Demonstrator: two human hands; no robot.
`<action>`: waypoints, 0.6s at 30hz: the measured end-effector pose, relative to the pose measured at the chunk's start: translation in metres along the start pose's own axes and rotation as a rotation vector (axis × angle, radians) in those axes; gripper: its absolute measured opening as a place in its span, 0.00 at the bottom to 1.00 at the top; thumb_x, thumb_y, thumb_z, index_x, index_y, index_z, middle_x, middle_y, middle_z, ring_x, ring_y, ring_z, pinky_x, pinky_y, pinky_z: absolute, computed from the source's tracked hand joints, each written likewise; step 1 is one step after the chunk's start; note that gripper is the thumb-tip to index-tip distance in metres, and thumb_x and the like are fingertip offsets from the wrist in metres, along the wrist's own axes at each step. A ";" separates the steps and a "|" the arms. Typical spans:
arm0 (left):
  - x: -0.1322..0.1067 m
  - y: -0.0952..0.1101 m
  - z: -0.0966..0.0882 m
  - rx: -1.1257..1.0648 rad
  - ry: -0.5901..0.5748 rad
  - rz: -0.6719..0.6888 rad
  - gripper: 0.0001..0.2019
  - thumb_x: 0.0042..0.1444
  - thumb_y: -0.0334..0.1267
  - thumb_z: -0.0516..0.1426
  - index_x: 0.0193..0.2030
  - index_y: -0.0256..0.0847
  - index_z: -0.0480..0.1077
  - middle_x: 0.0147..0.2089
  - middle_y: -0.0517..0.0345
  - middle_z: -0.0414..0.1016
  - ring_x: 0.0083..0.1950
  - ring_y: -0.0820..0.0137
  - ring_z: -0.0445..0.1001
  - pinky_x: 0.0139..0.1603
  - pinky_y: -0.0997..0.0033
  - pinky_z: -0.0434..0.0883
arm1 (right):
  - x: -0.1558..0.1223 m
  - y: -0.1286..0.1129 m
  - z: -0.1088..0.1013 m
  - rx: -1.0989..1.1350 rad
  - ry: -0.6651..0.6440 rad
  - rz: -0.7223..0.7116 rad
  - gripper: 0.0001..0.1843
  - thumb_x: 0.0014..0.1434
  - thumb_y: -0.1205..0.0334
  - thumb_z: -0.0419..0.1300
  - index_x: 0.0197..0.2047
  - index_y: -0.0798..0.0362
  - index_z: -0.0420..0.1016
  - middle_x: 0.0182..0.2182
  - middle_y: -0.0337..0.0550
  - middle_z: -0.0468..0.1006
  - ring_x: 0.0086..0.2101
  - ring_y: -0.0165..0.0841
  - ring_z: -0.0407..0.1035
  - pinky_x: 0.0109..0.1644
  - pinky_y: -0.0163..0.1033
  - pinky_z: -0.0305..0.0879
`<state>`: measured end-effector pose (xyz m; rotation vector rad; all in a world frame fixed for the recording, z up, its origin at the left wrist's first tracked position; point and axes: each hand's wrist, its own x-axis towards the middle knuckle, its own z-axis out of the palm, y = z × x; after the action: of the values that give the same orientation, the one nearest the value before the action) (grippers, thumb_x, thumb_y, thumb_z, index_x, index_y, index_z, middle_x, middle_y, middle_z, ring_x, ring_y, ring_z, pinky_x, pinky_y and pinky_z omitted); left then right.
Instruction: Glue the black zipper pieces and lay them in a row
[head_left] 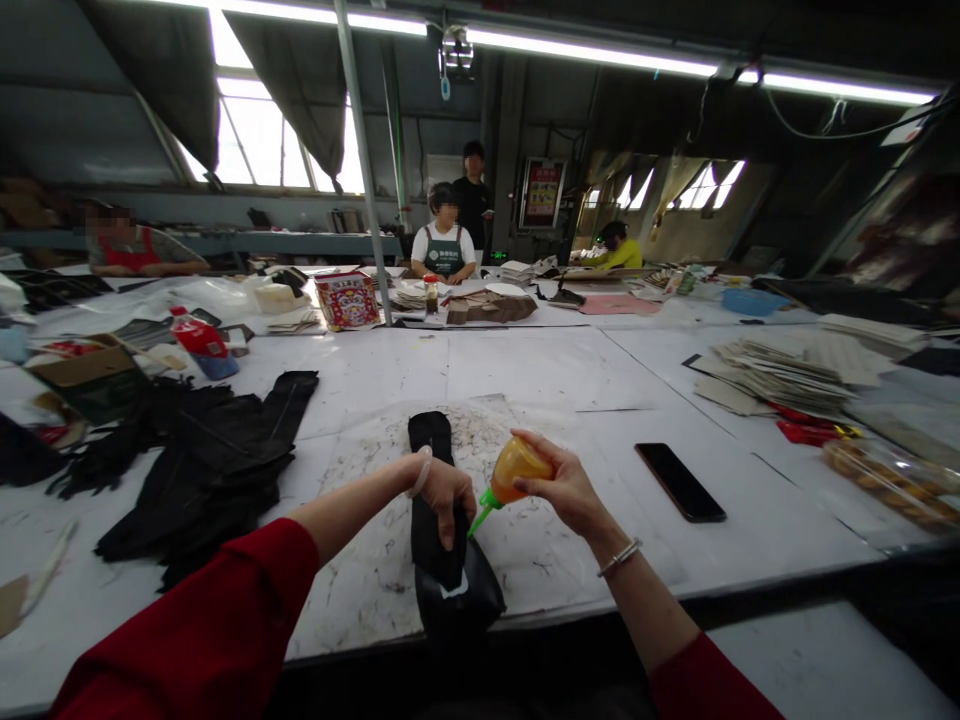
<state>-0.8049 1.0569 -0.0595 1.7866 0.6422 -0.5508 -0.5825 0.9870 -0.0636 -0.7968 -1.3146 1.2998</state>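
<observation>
My right hand (568, 487) grips a rounded amber squeeze bottle (517, 466), its pointed green nozzle (485, 511) angled down at a long black fabric-like piece (430, 530) pinched by my left hand (445, 492) on the white tabletop (517, 355).

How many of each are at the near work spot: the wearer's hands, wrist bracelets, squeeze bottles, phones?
Hands: 2, left hand and right hand
Bracelets: 2, pale bracelet and silvery bracelet
Squeeze bottles: 1, amber squeeze bottle
Phones: 1, dark phone
Total: 6
</observation>
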 end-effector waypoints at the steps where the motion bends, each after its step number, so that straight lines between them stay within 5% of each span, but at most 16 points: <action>1: -0.001 0.001 0.000 0.012 0.009 0.011 0.21 0.29 0.43 0.74 0.33 0.39 0.80 0.26 0.63 0.78 0.28 0.71 0.72 0.32 0.74 0.70 | 0.001 0.001 0.000 0.004 0.001 0.002 0.35 0.39 0.64 0.75 0.53 0.49 0.76 0.43 0.41 0.78 0.41 0.39 0.71 0.50 0.46 0.68; 9: -0.008 -0.001 0.004 -0.081 -0.003 0.026 0.21 0.28 0.43 0.74 0.32 0.39 0.79 0.26 0.61 0.78 0.28 0.69 0.73 0.29 0.74 0.69 | 0.000 0.002 -0.005 0.095 -0.028 0.070 0.34 0.37 0.64 0.76 0.51 0.49 0.79 0.41 0.39 0.79 0.40 0.36 0.71 0.50 0.43 0.66; 18: -0.024 -0.003 0.006 -0.102 0.133 0.125 0.18 0.29 0.39 0.74 0.29 0.39 0.79 0.27 0.60 0.77 0.28 0.68 0.73 0.27 0.74 0.69 | -0.006 0.007 -0.008 0.264 -0.026 0.090 0.33 0.38 0.67 0.75 0.51 0.51 0.78 0.38 0.40 0.80 0.37 0.34 0.71 0.44 0.39 0.66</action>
<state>-0.8245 1.0484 -0.0475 1.7635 0.6324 -0.3113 -0.5751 0.9844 -0.0733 -0.6612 -1.1085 1.5226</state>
